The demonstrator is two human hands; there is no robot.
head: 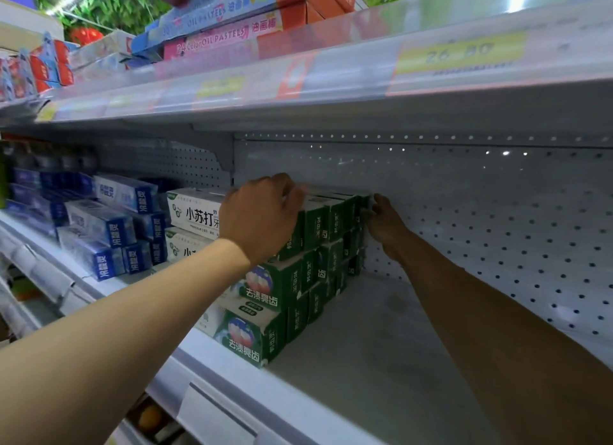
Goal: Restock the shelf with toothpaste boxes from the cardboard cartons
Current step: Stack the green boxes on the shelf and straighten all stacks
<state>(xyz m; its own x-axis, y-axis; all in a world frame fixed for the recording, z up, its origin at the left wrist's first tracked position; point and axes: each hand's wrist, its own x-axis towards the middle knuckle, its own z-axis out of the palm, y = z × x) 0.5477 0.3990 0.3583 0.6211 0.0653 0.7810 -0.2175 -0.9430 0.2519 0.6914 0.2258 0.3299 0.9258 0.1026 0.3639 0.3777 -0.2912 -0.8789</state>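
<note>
A stack of green-and-white toothpaste boxes (292,278) stands three layers high on the white shelf board (381,361), running from the front lip back to the pegboard wall. My left hand (262,215) lies over the top layer with fingers curled on the top boxes near the front. My right hand (384,225) reaches to the far end of the stack, fingertips touching the rearmost top box by the pegboard. No cardboard carton is in view.
White boxes with black Chinese lettering (192,215) sit left of the green stack, then blue toothpaste boxes (109,232). Bare shelf lies right of the stack. The upper shelf (331,89) overhangs closely, carrying oil pastel boxes (215,29) and price labels.
</note>
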